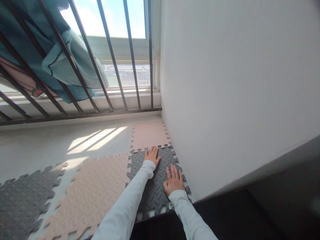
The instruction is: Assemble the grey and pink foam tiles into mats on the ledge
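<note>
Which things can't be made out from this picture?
Dark grey mat, head view: patches covered by the left hand and right hand.
Far-left grey mat, head view: cut off by the left and bottom edges.
Hanging cloth, head view: partly behind bars, cut off by the top edge.
Scene through the lower pane, head view: too small and hazy.

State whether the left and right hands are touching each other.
Apart. The head view shows bare dark mat in the gap between the left hand and the right hand.
</note>
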The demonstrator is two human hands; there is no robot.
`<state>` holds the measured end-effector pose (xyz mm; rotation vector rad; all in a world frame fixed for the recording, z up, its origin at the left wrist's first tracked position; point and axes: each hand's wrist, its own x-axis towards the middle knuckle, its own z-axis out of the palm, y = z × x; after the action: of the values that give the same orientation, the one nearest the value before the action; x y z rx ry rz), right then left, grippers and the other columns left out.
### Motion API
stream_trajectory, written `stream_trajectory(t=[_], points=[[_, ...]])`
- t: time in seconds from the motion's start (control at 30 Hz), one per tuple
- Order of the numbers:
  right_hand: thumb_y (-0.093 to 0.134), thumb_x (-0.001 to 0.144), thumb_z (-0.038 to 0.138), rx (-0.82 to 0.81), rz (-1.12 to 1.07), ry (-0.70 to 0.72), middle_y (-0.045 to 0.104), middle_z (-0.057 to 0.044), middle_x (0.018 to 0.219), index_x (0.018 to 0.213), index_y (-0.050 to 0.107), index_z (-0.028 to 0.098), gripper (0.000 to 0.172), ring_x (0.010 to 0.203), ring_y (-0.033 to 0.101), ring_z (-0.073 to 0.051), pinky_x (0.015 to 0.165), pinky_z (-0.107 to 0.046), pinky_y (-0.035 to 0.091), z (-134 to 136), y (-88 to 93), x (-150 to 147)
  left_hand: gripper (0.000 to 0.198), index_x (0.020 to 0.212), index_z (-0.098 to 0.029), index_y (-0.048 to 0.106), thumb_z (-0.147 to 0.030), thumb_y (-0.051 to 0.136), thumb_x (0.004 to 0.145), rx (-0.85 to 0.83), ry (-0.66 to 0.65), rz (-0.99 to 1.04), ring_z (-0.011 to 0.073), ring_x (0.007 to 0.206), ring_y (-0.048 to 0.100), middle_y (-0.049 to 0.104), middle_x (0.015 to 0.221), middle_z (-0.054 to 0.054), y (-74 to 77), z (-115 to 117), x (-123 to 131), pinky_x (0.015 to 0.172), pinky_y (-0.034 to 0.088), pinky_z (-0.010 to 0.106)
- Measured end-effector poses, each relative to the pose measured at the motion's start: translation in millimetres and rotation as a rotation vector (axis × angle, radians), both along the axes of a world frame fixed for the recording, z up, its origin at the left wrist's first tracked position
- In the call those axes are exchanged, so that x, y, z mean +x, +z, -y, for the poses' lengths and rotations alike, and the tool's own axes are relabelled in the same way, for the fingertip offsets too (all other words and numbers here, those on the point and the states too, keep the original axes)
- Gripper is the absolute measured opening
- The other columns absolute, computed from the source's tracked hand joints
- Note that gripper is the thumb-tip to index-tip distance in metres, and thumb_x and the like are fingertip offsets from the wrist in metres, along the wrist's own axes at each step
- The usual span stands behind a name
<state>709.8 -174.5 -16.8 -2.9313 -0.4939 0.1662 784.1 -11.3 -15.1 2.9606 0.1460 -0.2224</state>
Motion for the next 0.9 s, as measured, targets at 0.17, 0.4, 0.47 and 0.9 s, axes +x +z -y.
stream_trajectory(t=[0.17,0.4,0.47,0.9], points=[[0.042,0.074,0.031,-0.001,0.004,0.003,0.019,-0.008,0.143,0.132,0.035,0.020,0.059,0.132,0.015,-0.021,0.107,-0.043,0.005,0,-0.8,0,0.056,0.136,-0.023,0.026,-0.042,0.026,0.083,-0.006,0.019,-0.004,0.0196,0.133,0.013,0.021,0.144,-0.002,3.7,5,5,0.108,0.015,0.050],[0.042,0.075,0.031,-0.011,-0.008,0.001,0.018,-0.008,0.143,0.132,0.035,0.020,0.059,0.132,0.015,-0.020,0.107,-0.042,0.005,0,2.6,-1,0.059,0.137,-0.018,0.021,-0.042,0.026,0.084,-0.006,-0.074,0.003,0.0194,0.133,0.013,0.014,0.146,0.001,6.6,24,17,0.109,0.016,0.045],[0.042,0.075,0.031,-0.020,-0.007,0.003,0.018,-0.008,0.144,0.132,0.034,0.019,0.059,0.132,0.015,-0.020,0.107,-0.042,0.005,0,2.8,-1,0.060,0.138,-0.019,0.019,-0.043,0.026,0.083,-0.031,-0.096,-0.002,0.0187,0.133,0.012,0.014,0.146,0.001,5.6,29,19,0.109,0.017,0.045],[0.044,0.074,0.034,0.005,0.025,0.008,0.018,-0.009,0.143,0.132,0.035,0.020,0.060,0.132,0.015,-0.021,0.107,-0.043,0.004,1,-5.4,0,0.062,0.137,-0.021,0.019,-0.045,0.030,0.082,-0.040,-0.218,-0.037,0.0191,0.133,0.014,0.016,0.146,0.001,15.5,47,38,0.108,0.017,0.049]])
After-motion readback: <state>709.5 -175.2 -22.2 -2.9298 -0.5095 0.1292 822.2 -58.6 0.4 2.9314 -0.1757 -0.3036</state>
